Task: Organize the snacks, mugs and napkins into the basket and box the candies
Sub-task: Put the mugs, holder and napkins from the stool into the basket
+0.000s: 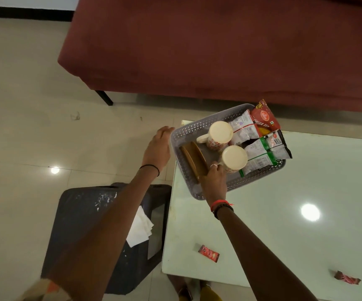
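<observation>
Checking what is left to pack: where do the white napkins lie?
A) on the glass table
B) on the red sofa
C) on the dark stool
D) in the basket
C: the white napkins lie on the dark stool left of the table, outside the grey basket.

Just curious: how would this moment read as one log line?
right hand grips near mug in basket | left hand hovers beside basket | candies on table

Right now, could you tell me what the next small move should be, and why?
Probably let the right hand release the near mug: it already stands in the basket, while napkins wait on the stool and candies lie on the table.
</observation>
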Action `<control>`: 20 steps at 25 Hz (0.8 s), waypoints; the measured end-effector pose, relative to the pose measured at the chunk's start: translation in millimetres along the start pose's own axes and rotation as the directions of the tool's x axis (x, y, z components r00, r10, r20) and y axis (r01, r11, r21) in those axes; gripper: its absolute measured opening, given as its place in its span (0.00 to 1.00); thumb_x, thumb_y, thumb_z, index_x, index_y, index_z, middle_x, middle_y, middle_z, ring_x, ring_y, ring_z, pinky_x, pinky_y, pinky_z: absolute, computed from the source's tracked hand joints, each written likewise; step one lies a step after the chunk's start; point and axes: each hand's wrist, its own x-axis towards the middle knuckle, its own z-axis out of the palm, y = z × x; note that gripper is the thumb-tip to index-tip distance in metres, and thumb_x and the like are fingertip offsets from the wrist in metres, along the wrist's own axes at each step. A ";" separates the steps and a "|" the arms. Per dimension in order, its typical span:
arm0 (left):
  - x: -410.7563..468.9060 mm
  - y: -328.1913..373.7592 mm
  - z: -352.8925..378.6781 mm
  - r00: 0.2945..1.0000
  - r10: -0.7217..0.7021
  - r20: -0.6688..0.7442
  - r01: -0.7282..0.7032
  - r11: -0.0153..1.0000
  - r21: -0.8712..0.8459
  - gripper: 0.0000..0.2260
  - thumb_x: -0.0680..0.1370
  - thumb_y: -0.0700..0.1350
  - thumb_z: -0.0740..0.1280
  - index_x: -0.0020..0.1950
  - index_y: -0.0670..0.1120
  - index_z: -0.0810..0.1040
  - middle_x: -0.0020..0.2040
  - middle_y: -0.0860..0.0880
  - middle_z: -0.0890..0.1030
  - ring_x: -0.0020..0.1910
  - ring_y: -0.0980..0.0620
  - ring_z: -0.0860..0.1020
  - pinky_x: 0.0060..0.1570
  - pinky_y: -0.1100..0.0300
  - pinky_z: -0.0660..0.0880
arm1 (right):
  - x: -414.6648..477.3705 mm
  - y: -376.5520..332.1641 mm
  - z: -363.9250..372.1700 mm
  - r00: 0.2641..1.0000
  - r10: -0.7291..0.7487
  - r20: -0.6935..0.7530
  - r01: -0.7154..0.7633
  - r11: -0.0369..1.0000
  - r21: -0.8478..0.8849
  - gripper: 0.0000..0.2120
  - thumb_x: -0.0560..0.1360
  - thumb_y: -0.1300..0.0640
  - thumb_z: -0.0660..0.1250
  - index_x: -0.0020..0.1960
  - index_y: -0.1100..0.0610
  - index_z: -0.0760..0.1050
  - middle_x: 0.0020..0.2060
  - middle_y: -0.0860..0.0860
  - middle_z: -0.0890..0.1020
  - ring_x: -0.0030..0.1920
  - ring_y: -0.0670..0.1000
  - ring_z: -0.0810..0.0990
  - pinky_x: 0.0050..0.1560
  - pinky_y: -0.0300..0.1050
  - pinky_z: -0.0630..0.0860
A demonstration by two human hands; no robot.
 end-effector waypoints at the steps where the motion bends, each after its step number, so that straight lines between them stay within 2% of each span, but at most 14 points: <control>1: -12.1 -10.0 -8.8 0.988 -0.114 -0.099 0.105 0.990 -0.099 0.23 0.75 0.32 0.59 0.69 0.46 0.65 0.70 0.45 0.65 0.63 0.45 0.73 0.63 0.53 0.73 | -6.4 -4.5 -4.7 0.998 -0.015 -0.061 0.016 1.000 0.014 0.19 0.74 0.62 0.63 0.64 0.65 0.68 0.61 0.61 0.72 0.62 0.61 0.71 0.61 0.54 0.72; 3: -46.9 -34.6 -22.8 0.906 -0.360 -0.222 0.295 0.914 -0.279 0.20 0.75 0.32 0.58 0.66 0.44 0.68 0.67 0.42 0.67 0.61 0.44 0.74 0.63 0.54 0.71 | -29.1 -19.5 -10.3 0.984 -0.101 -0.144 0.122 0.983 0.141 0.12 0.77 0.62 0.61 0.60 0.63 0.70 0.60 0.59 0.72 0.61 0.58 0.72 0.61 0.51 0.75; 5: -88.6 -63.5 -26.0 0.805 -0.544 -0.238 0.449 0.820 -0.356 0.17 0.75 0.32 0.59 0.63 0.41 0.71 0.63 0.39 0.69 0.58 0.42 0.75 0.62 0.55 0.70 | -58.7 -34.7 -4.4 0.967 -0.224 -0.119 0.248 0.936 0.249 0.10 0.79 0.60 0.60 0.59 0.60 0.71 0.61 0.57 0.71 0.61 0.54 0.74 0.60 0.50 0.77; 7: -133.0 -89.7 -17.5 0.729 -0.654 -0.201 0.593 0.750 -0.293 0.14 0.76 0.33 0.59 0.61 0.37 0.72 0.63 0.36 0.72 0.59 0.41 0.73 0.62 0.59 0.66 | -87.3 -45.3 16.0 0.950 -0.311 0.026 0.291 0.913 0.286 0.11 0.79 0.58 0.60 0.61 0.59 0.70 0.60 0.55 0.72 0.59 0.52 0.75 0.60 0.49 0.77; 8: -154.7 -99.7 -10.2 0.699 -0.692 -0.180 0.650 0.720 -0.244 0.13 0.77 0.35 0.59 0.61 0.35 0.73 0.62 0.35 0.73 0.61 0.40 0.72 0.63 0.56 0.64 | -99.4 -47.9 31.3 0.939 -0.318 0.131 0.273 0.920 0.281 0.13 0.78 0.57 0.61 0.62 0.58 0.69 0.60 0.55 0.72 0.59 0.51 0.74 0.62 0.49 0.76; 10: -190.3 -108.9 6.3 0.611 -0.787 -0.086 0.751 0.611 -0.249 0.15 0.77 0.39 0.62 0.60 0.33 0.73 0.63 0.34 0.73 0.63 0.38 0.69 0.64 0.49 0.64 | -117.1 -48.5 64.9 0.901 -0.228 0.370 0.143 0.959 0.243 0.23 0.76 0.52 0.65 0.69 0.57 0.64 0.66 0.55 0.70 0.65 0.54 0.71 0.67 0.47 0.71; 12: -212.0 -108.1 21.0 0.524 -0.850 0.057 0.812 0.478 -0.334 0.20 0.74 0.44 0.68 0.60 0.33 0.72 0.62 0.35 0.72 0.64 0.39 0.67 0.60 0.49 0.66 | -127.6 -46.0 93.6 0.829 -0.125 0.545 0.019 0.980 0.197 0.35 0.73 0.48 0.68 0.73 0.57 0.56 0.71 0.56 0.65 0.70 0.57 0.66 0.69 0.49 0.67; 14: -220.9 -108.2 29.6 0.539 -0.837 0.098 0.808 0.481 -0.339 0.25 0.70 0.46 0.73 0.60 0.35 0.70 0.60 0.37 0.72 0.63 0.41 0.67 0.57 0.50 0.67 | -129.6 -44.3 110.8 0.789 -0.060 0.612 -0.046 0.987 0.155 0.40 0.72 0.47 0.70 0.75 0.59 0.53 0.72 0.58 0.63 0.72 0.59 0.64 0.69 0.51 0.66; 17: -218.1 -112.0 26.6 0.562 -0.822 0.094 0.777 0.485 -0.401 0.27 0.67 0.43 0.75 0.61 0.37 0.68 0.57 0.41 0.72 0.57 0.44 0.71 0.53 0.51 0.71 | -126.4 -46.9 120.1 0.790 -0.003 0.613 -0.126 0.978 0.168 0.39 0.72 0.52 0.70 0.74 0.63 0.52 0.71 0.60 0.67 0.70 0.59 0.67 0.66 0.49 0.69; 20: -212.8 -118.0 18.5 0.582 -0.784 0.215 0.759 0.430 -0.488 0.20 0.70 0.38 0.73 0.58 0.37 0.70 0.47 0.45 0.78 0.48 0.46 0.77 0.37 0.62 0.73 | -125.4 -51.3 122.7 0.803 0.037 0.595 -0.192 0.961 0.201 0.36 0.72 0.55 0.71 0.73 0.63 0.55 0.69 0.59 0.69 0.67 0.60 0.71 0.64 0.49 0.71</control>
